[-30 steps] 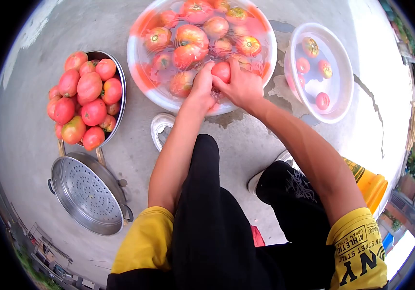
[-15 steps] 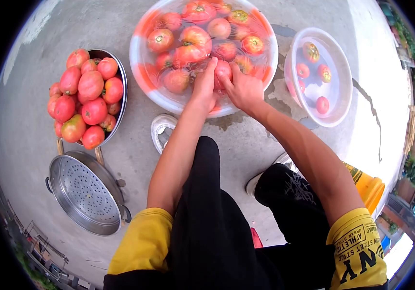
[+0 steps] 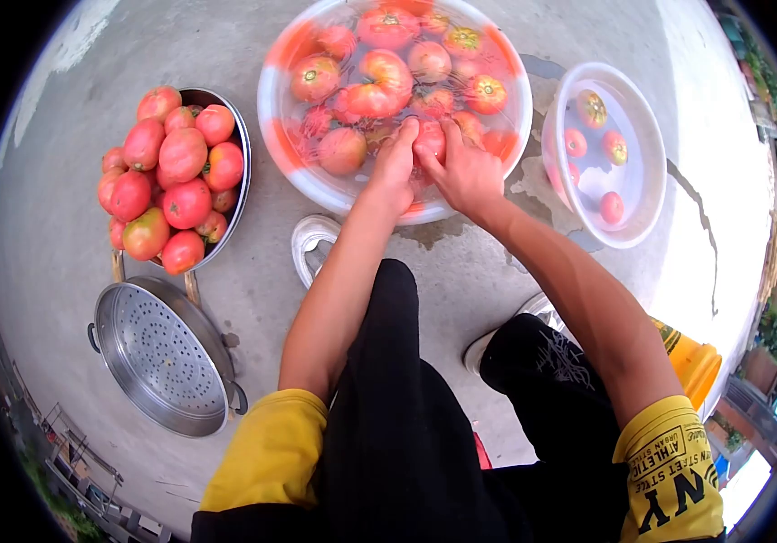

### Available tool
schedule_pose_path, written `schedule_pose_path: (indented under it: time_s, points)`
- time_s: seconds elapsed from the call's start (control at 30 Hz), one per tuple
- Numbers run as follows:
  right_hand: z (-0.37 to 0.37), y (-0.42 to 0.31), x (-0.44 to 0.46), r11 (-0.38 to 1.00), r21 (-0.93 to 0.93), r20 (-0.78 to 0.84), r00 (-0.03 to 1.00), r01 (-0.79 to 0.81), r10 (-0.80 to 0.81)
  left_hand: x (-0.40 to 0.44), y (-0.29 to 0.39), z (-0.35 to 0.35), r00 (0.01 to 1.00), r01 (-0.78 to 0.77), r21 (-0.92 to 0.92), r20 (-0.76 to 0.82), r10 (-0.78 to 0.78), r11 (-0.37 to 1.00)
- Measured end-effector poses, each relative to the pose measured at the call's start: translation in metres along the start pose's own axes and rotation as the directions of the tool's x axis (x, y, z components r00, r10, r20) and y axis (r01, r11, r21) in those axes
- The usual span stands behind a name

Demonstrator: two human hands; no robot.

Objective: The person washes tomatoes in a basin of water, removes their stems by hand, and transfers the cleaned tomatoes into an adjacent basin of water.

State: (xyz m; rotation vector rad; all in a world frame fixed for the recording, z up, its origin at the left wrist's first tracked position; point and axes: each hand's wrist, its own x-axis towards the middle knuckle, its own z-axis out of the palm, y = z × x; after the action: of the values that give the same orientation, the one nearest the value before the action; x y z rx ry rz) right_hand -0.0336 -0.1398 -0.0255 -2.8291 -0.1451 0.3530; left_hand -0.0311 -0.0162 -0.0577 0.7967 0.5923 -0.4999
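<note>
Both of my hands are closed round one red tomato (image 3: 430, 140) near the front rim of a large orange-and-white basin (image 3: 277, 136) of water. My left hand (image 3: 394, 163) grips its left side, and my right hand (image 3: 469, 170) has its right side, with the thumb across the front. Several tomatoes lie in the water beyond my hands, among them a large curved one (image 3: 382, 86) and one at the left (image 3: 341, 151). Water and the tomato hide some of my fingertips.
At the left, a bowl (image 3: 242, 185) is heaped with tomatoes; a perforated metal steamer (image 3: 164, 357) lies below it. A smaller white basin (image 3: 656, 181) at the right holds water and several tomatoes. A yellow container (image 3: 694, 366) stands by my right arm.
The tomato has turned slightly between my hands, and both hands still hold it at the basin's front. The whole view has shifted a little, with the basins now slightly lower and further right.
</note>
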Motion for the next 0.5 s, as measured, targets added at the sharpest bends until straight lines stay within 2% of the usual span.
schedule_pose_path:
  time_s: [0.03,0.07,0.1,0.13,0.17,0.23,0.27,0.3,0.33,0.4,0.47,0.5]
  points:
    - [0.002,0.001,-0.001,1.0,0.002,-0.029,0.999,0.023,-0.023,-0.002,-0.001,0.002,0.996,-0.076,0.147,0.058,0.068,0.986]
    - [0.003,0.003,-0.001,0.999,0.004,-0.058,0.997,0.046,-0.046,0.002,-0.005,0.002,0.996,-0.075,0.146,0.057,0.067,0.986]
    - [0.002,0.004,-0.002,0.999,0.003,-0.057,0.997,0.046,-0.046,0.006,-0.008,0.004,0.976,-0.214,0.133,0.067,0.207,0.968]
    - [0.001,0.006,-0.003,0.991,0.037,-0.106,0.986,0.131,-0.126,0.009,-0.01,0.004,0.936,-0.35,0.119,0.074,0.344,0.929]
    - [0.0,0.006,-0.004,0.974,0.068,-0.156,0.967,0.216,-0.203,0.011,-0.012,0.001,0.936,-0.351,0.119,0.074,0.344,0.929]
    - [0.0,0.005,-0.006,0.976,0.024,-0.147,0.967,0.216,-0.21,0.001,0.0,0.006,0.987,-0.159,-0.023,0.036,0.16,0.987]
    - [0.0,0.005,-0.006,0.976,-0.021,-0.137,0.967,0.215,-0.216,0.007,-0.002,0.003,0.987,-0.159,-0.023,0.037,0.159,0.987]
    - [0.002,0.007,-0.005,0.976,-0.022,-0.138,0.967,0.215,-0.216,0.014,-0.003,0.0,0.992,-0.125,-0.104,0.012,0.127,0.987]
    - [0.003,0.008,-0.004,0.963,-0.011,-0.165,0.95,0.268,-0.266,0.02,-0.005,-0.004,0.996,-0.093,-0.187,-0.011,0.093,0.978]
    - [0.002,0.007,-0.004,0.946,0.0,-0.189,0.929,0.325,-0.319,0.021,-0.006,-0.006,0.999,-0.04,-0.225,-0.035,0.033,0.973]
    - [-0.005,0.002,-0.006,0.976,0.023,-0.077,0.974,0.214,-0.212,0.013,-0.001,-0.002,0.998,0.015,-0.26,-0.052,-0.029,0.966]
    - [-0.005,0.002,-0.006,0.977,0.023,-0.077,0.975,0.213,-0.211,0.012,0.0,0.0,0.997,0.042,-0.318,-0.055,-0.062,0.947]
